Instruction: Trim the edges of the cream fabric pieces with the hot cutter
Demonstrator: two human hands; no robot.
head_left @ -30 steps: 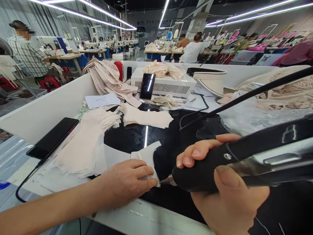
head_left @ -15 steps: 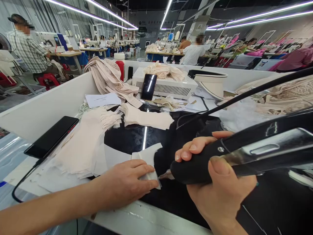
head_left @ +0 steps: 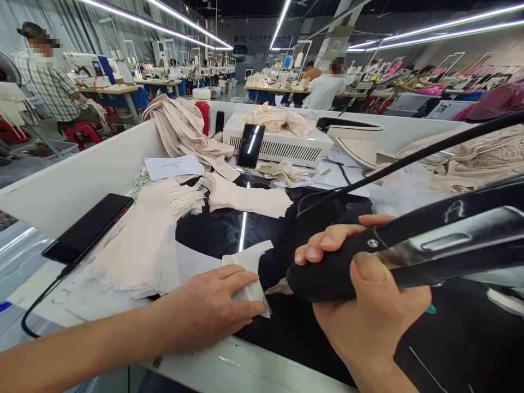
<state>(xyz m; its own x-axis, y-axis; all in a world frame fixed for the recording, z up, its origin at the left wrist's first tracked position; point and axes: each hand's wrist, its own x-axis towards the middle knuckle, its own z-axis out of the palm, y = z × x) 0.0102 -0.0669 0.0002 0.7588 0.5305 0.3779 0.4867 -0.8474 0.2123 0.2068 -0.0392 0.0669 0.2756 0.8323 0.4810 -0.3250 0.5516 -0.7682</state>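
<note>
My left hand [head_left: 216, 305] rests palm down at the front of the black tabletop, its fingers bent over a small cream fabric piece [head_left: 254, 262] and holding it there. My right hand [head_left: 368, 311] is wrapped around a black handheld tool [head_left: 327, 278] with a long metal lever, the thumb lying along the lever's base. The tool's rounded end is just right of the fabric. A scrap of pale material shows between them, partly hidden by the tool. Left of my left hand lies a thick stack of cream fabric pieces [head_left: 131, 234]; another stack [head_left: 249, 196] sits further back.
A black phone [head_left: 90, 226] with a cable lies at left; another phone [head_left: 250, 145] leans on a vented white box [head_left: 282, 147]. A black cord [head_left: 409, 161] crosses the right side. A low white partition [head_left: 102, 169] borders the table. Co-workers sit at sewing machines beyond.
The tool in my right hand has tilted very slightly, its metal lever a little higher. My left hand stays on the fabric piece. The whole view has shifted slightly.
</note>
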